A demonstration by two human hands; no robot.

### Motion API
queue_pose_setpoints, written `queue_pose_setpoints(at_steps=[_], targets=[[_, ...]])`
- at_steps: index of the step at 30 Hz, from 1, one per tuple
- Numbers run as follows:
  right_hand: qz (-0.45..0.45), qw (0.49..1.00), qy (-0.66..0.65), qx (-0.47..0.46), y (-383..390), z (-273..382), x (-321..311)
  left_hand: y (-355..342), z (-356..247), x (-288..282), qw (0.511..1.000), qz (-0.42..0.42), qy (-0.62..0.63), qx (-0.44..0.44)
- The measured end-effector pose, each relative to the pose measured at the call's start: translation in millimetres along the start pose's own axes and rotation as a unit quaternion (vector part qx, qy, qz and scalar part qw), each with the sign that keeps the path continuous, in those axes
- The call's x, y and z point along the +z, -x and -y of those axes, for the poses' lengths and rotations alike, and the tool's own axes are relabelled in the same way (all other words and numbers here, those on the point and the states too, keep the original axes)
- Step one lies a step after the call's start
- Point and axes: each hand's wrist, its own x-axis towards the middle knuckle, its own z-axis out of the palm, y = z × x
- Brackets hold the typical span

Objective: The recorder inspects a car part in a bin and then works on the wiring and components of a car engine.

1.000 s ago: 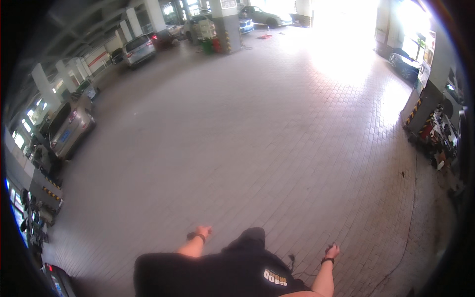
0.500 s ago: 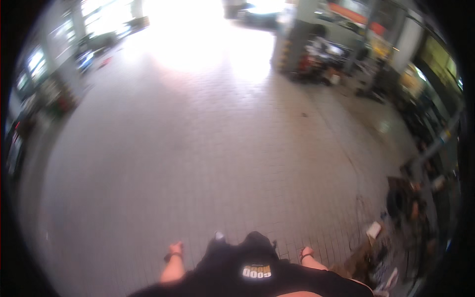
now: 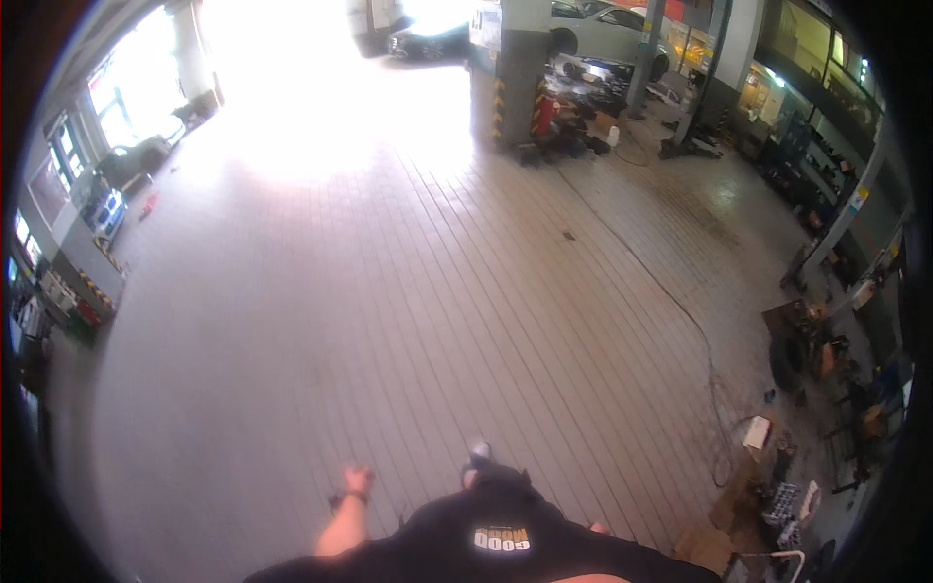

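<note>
Apart: left hand (image 3: 359,479), white box (image 3: 757,432)

Wearer's clothing: black top (image 3: 408,542), short-sleeved, left forearm bare; chest carries a block-lettered print (image 3: 502,539), white and orange-gold. Left hand (image 3: 360,479) bare; at its wrist a dark band (image 3: 358,496), with a small bulkier dark piece at the outer side, detail blurred. One pale shoe (image 3: 480,450) visible beyond black cloth, tip only.

white car (image 3: 604,41) beyond a grey pillar (image 3: 522,78), dark car (image 3: 428,45) farther left, cable (image 3: 708,348) on paved floor (image 3: 389,321)
</note>
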Motion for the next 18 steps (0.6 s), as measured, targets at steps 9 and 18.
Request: queue_pose_setpoints(at_steps=[9, 18], targets=[[0.137, 0.916, -0.321, -0.198, 7.7, 412.4, 148.5, -60.3, -104.6, 68.7, 0.991, -0.054, 0.056, -0.108], [0.167, 0.914, -0.239, -0.281, 80.1, 660.2, 241.2, -215.7, -204.2, 223.2, 0.994, 0.02, -0.001, -0.109]])
